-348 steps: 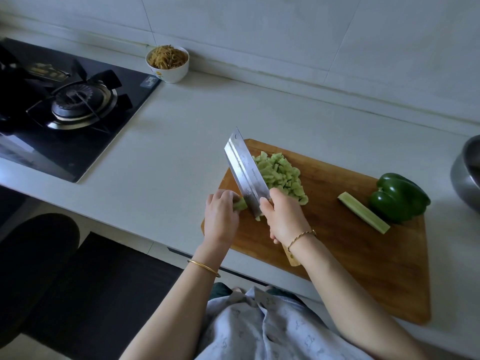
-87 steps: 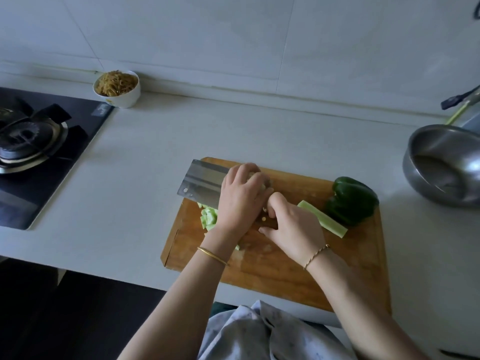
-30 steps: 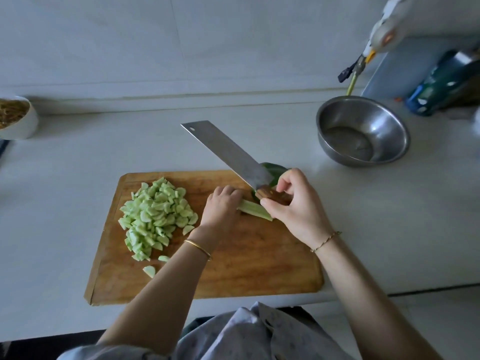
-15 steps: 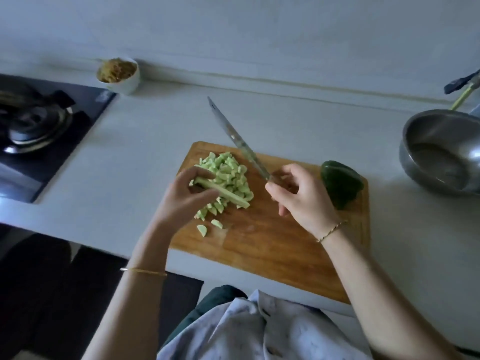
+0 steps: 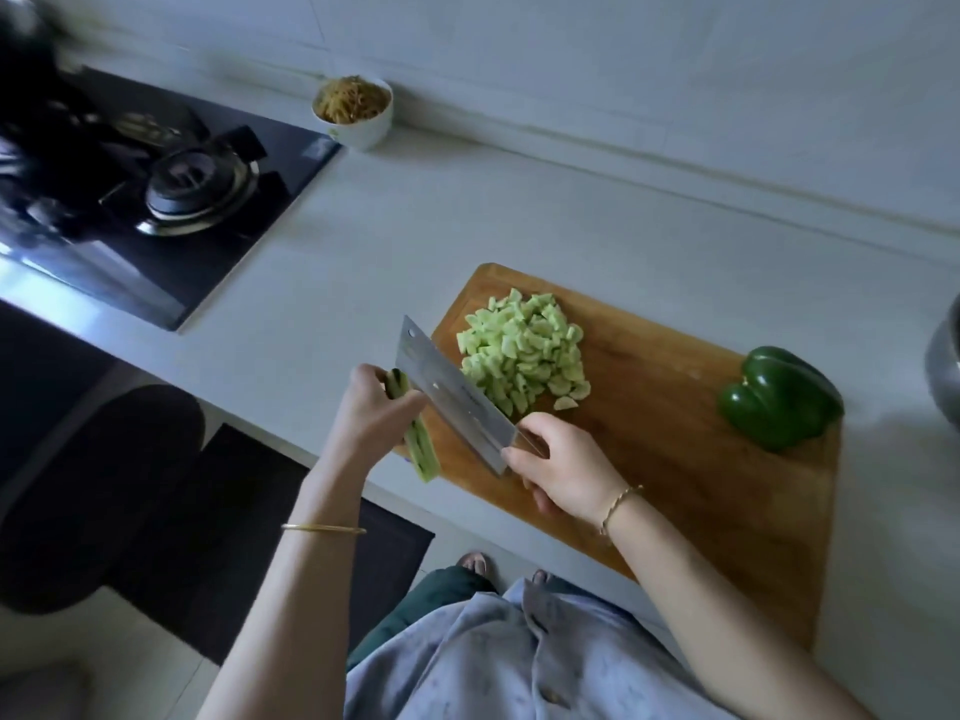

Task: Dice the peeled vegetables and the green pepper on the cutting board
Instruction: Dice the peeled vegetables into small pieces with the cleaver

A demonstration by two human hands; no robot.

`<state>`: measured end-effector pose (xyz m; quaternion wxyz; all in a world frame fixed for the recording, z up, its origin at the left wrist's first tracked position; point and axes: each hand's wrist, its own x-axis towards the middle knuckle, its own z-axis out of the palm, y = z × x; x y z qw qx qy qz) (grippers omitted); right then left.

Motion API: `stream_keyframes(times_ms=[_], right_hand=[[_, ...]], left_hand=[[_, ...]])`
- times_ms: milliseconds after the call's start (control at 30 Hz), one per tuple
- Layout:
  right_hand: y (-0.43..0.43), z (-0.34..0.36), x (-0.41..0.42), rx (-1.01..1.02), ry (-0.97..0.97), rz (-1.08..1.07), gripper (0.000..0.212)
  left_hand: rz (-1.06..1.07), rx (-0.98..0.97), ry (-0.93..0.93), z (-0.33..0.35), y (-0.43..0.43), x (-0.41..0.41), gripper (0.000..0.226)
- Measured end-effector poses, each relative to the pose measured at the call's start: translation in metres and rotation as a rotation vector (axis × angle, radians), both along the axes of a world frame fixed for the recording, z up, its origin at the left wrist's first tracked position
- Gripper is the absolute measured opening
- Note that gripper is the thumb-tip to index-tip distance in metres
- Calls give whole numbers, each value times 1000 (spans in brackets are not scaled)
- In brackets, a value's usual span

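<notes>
The left hand [image 5: 375,407] has its fingers curled around a long peeled vegetable strip [image 5: 422,450]. The strip is pale green with a bit of dark skin at the top. It sits at the left end of the wooden cutting board [image 5: 675,459], and its lower end pokes out past the board's edge, toward the person.

The right hand [image 5: 562,471] grips the handle of a big knife [image 5: 448,392]. The wide shiny blade leans over so its flat side faces up. It points away from the person and to the left. The blade is just beside the strip, between it and the cut pieces. I cannot tell if the blade touches the strip.

A heap of small diced pieces [image 5: 524,350] lies on the far left part of the board, close to the blade. One or two bits sit a little apart from the heap. The green pepper [image 5: 779,402] is whole and rests at the right end of the board, well apart from both hands.

Each wrist has a thin gold bracelet — one on the left [image 5: 322,529], one on the right [image 5: 618,504].

The board lies on a pale counter [image 5: 467,215]. At the back by the wall stands a white bowl [image 5: 358,124] of brown shredded food. Beside it is a black stove [image 5: 156,189]. At the far right edge — only partly in view — is a metal bowl [image 5: 945,366].
</notes>
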<state>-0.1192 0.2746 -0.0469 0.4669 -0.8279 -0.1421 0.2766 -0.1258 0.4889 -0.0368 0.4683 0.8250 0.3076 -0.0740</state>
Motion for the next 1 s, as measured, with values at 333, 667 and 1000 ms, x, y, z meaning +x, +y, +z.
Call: stream_keyframes(times_ms=[333,667,1000], right_hand=[[-15,-3,14,-5,2,-160,14],[-9,17,13,72,-40,-211,21],[13,17,-1,32,-82,-284,20]], left_hand=[[-44,167,69,-29,-24,11,33],[-97,220,21,-33,-26,21,39],[-104,178,-119,-38,-23,9,42]])
